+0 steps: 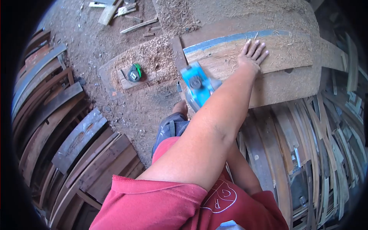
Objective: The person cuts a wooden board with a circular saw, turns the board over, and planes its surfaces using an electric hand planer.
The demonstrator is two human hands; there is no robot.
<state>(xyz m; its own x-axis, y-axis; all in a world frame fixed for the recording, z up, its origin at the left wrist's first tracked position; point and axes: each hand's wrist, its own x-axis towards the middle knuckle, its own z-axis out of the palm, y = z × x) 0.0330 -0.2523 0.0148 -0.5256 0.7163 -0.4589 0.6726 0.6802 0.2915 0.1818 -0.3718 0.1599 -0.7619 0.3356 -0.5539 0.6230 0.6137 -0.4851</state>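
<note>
My left hand (253, 57) lies flat, fingers spread, on a wooden board (218, 61) with a blue-grey strip along its far edge. Shavings are scattered over the board. At its left end sits a blue power tool (197, 82) with a dark round knob, slightly blurred and partly covered by my left forearm. My right forearm (243, 172) reaches up beneath the left arm; the right hand is hidden behind that arm, so its hold on the tool cannot be seen.
A green and black tape measure (134, 73) rests on a shavings-covered board (153, 74) at the left. Curved wood pieces (80, 138) are stacked at the left, with more strips (268, 142) at the lower right. Offcuts (140, 25) lie on the ground at the top.
</note>
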